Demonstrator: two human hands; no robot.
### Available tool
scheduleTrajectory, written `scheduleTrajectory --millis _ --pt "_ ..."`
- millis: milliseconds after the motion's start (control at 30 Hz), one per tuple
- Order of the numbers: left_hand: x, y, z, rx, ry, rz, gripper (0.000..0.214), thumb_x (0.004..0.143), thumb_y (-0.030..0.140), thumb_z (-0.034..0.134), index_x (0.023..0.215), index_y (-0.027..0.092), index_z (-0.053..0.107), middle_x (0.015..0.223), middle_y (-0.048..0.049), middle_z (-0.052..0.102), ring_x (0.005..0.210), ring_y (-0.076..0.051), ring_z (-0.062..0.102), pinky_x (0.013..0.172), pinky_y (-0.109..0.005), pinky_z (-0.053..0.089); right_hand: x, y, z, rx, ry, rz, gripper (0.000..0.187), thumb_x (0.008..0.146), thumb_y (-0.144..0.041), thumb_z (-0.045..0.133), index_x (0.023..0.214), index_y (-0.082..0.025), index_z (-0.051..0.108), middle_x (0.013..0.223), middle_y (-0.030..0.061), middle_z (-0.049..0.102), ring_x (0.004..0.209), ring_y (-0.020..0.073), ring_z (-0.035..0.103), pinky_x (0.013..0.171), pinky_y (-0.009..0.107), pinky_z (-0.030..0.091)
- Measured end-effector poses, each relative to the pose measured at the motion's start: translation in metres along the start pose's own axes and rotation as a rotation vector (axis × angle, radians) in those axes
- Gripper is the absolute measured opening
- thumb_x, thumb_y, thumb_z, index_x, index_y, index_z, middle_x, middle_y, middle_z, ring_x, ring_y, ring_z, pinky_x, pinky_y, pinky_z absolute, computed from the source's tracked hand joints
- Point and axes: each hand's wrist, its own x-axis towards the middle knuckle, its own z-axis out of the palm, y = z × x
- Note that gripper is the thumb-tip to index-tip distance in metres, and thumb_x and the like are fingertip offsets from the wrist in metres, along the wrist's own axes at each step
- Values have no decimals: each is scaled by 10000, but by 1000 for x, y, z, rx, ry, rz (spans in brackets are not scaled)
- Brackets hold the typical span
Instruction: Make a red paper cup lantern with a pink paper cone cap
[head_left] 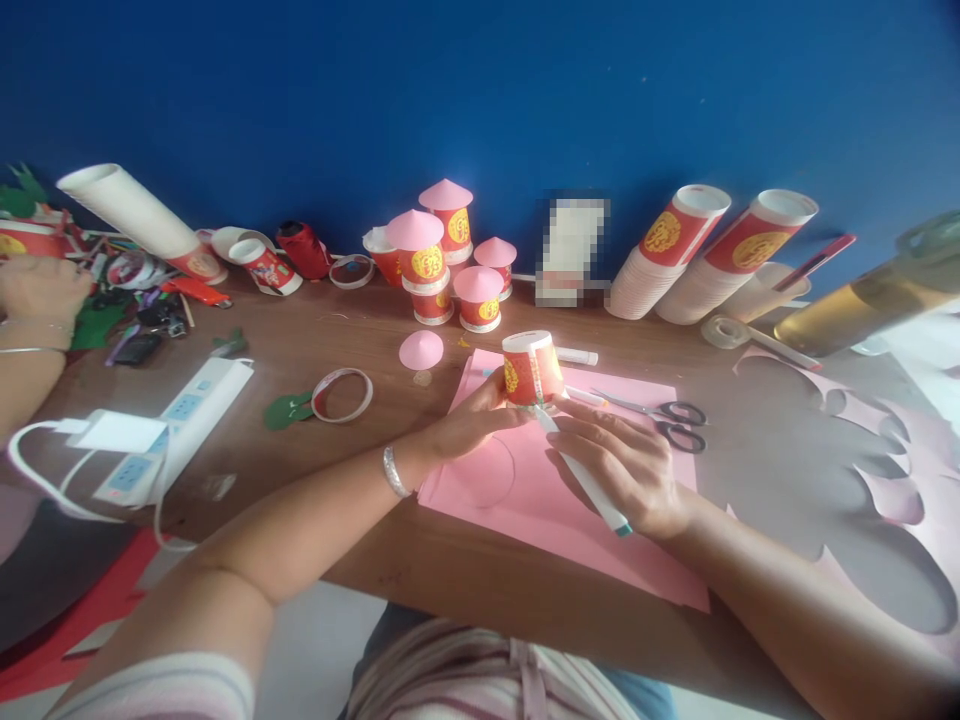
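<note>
My left hand (469,425) grips an upside-down red and yellow paper cup (531,368) that stands on a pink paper sheet (540,500). My right hand (626,465) holds a white pen with a teal end (589,480), its tip at the cup's rim. A circle is drawn on the pink sheet near my left wrist. Scissors (664,418) lie on the sheet just right of the cup.
Finished cups with pink cone lids (442,255) stand at the back, a loose pink cone (421,349) in front. Stacks of cups (697,255), a tape roll (724,331), a bottle (870,295), a power strip (176,425), a ring (342,394). Another person's hand (37,290) at far left.
</note>
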Motion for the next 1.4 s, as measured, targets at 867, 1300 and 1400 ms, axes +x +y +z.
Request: scheduleTrajectory --millis 867,1300,1400 --pt "0 10 3 26 -19 -72 329 815 282 790 1092 172 651 1031 -68 654 989 -207 599 925 -365 468 6 -2 -4 129 5 66 256 896 -64 647 1143 -127 625 840 93 740 793 227 736 656 357 621" --pt "1 16 9 49 -12 -98 364 811 316 789 1110 155 660 1018 -78 670 973 -216 604 901 -364 463 6 -4 0 79 4 70 249 897 -60 639 1128 -144 604 808 60 698 730 182 673 620 307 560" --pt "0 16 9 65 -30 -90 347 828 320 774 1111 156 659 1029 -80 666 974 -215 601 899 -365 462 7 -4 0 74 1 64 235 908 -68 629 1127 -149 607 812 60 702 740 183 679 622 305 562"
